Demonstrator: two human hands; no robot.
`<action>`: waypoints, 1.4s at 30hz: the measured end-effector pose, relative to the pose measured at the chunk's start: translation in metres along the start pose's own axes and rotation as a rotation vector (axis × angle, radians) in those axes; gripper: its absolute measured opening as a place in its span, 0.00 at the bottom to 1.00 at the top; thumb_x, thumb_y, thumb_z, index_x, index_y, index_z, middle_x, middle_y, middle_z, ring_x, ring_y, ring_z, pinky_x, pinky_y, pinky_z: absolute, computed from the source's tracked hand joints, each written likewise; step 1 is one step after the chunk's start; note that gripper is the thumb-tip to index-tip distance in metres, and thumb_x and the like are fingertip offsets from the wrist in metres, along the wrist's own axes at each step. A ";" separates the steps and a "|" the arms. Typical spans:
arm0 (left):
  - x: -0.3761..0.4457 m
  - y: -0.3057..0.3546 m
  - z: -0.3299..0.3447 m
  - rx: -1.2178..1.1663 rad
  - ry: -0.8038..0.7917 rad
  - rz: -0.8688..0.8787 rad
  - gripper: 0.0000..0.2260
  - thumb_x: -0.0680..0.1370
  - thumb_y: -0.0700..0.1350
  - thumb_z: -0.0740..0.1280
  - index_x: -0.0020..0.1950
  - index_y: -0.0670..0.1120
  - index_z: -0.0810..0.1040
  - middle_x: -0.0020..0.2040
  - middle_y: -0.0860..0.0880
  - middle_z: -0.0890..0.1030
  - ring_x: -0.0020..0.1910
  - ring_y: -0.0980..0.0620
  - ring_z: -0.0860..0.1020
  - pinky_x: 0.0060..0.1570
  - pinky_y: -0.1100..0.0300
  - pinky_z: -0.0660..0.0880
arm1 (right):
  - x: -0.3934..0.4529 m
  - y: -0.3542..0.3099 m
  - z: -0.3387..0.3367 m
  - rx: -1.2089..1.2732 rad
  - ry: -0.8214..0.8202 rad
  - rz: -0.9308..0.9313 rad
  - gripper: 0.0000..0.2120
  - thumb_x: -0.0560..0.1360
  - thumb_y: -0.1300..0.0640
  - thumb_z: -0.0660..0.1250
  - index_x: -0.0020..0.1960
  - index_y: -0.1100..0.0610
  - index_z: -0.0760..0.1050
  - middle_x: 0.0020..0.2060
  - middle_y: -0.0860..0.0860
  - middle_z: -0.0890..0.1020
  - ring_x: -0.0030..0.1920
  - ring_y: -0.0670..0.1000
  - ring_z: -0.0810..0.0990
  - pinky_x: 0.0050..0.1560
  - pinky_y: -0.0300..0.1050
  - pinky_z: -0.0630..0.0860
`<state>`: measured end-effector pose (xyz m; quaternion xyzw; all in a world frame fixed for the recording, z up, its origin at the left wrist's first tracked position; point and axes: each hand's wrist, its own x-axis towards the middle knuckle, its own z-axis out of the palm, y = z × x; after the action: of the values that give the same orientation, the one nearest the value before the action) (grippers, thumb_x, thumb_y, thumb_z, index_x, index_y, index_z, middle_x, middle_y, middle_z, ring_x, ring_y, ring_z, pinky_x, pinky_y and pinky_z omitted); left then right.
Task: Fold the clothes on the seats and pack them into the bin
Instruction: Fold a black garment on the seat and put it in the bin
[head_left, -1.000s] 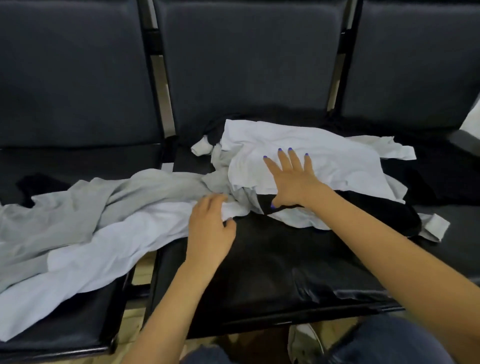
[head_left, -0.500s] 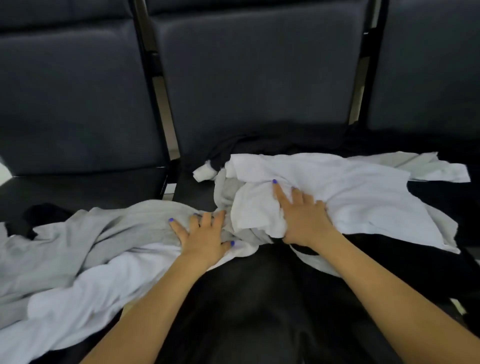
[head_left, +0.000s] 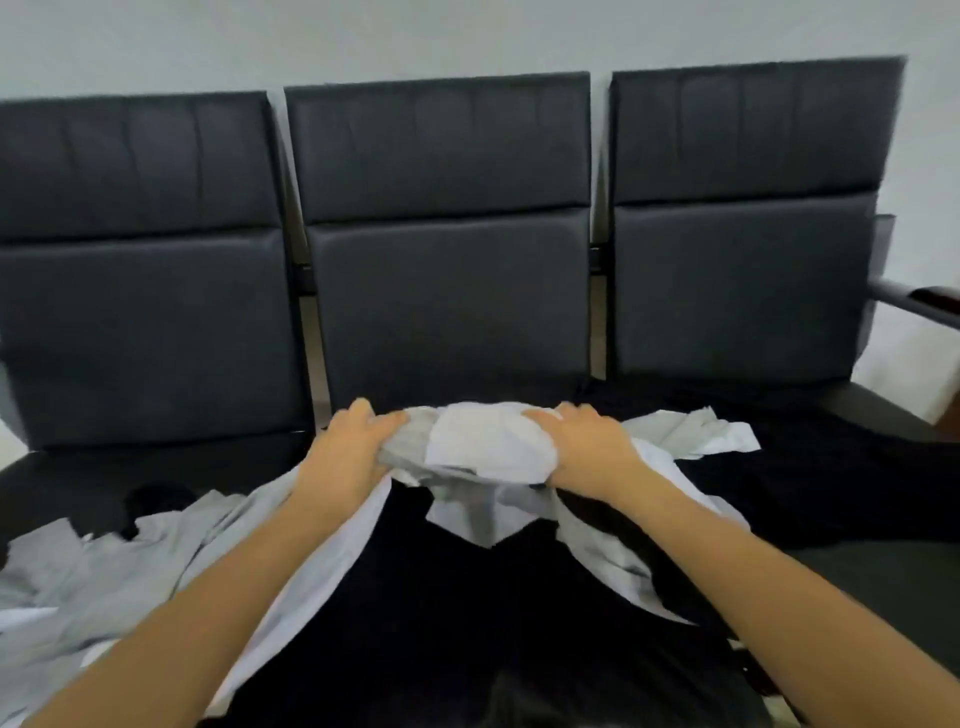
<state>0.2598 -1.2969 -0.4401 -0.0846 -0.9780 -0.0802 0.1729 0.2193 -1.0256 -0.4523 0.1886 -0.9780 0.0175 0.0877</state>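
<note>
Your left hand (head_left: 347, 457) and right hand (head_left: 587, 451) each clutch one end of the white garment (head_left: 488, 449) at the frame's centre, bunched over the middle seat (head_left: 447, 312). Its long axis runs left-right between them; no bin is visible.

A single head-worn camera looked forward and slightly down from close above the person's forearms. It faced the seats (head_left: 447, 291) squarely, backrests and pale wall (head_left: 467, 36) filling the upper frame. No second view existed.
</note>
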 end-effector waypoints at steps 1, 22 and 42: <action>0.017 0.009 -0.016 -0.025 0.061 0.064 0.20 0.75 0.44 0.69 0.66 0.52 0.75 0.45 0.45 0.67 0.44 0.42 0.71 0.45 0.46 0.74 | 0.008 0.010 -0.028 -0.001 0.080 0.020 0.30 0.73 0.41 0.63 0.73 0.42 0.59 0.59 0.53 0.72 0.59 0.59 0.72 0.54 0.53 0.72; 0.224 0.337 -0.034 -0.339 0.052 0.460 0.43 0.75 0.54 0.69 0.78 0.53 0.42 0.76 0.39 0.51 0.73 0.37 0.55 0.70 0.43 0.56 | -0.061 0.274 -0.139 0.259 0.290 0.577 0.38 0.66 0.51 0.75 0.72 0.54 0.63 0.65 0.57 0.73 0.63 0.58 0.73 0.57 0.47 0.69; 0.026 0.167 0.114 -0.319 -0.735 0.235 0.36 0.73 0.67 0.60 0.74 0.60 0.47 0.77 0.55 0.54 0.76 0.54 0.52 0.74 0.58 0.48 | -0.085 0.209 0.076 -0.076 -0.270 1.039 0.40 0.79 0.34 0.42 0.77 0.62 0.37 0.76 0.63 0.46 0.75 0.68 0.50 0.69 0.70 0.55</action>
<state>0.2311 -1.1098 -0.5155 -0.2442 -0.9337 -0.1750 -0.1950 0.2066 -0.8058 -0.5422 -0.3228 -0.9450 -0.0014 -0.0521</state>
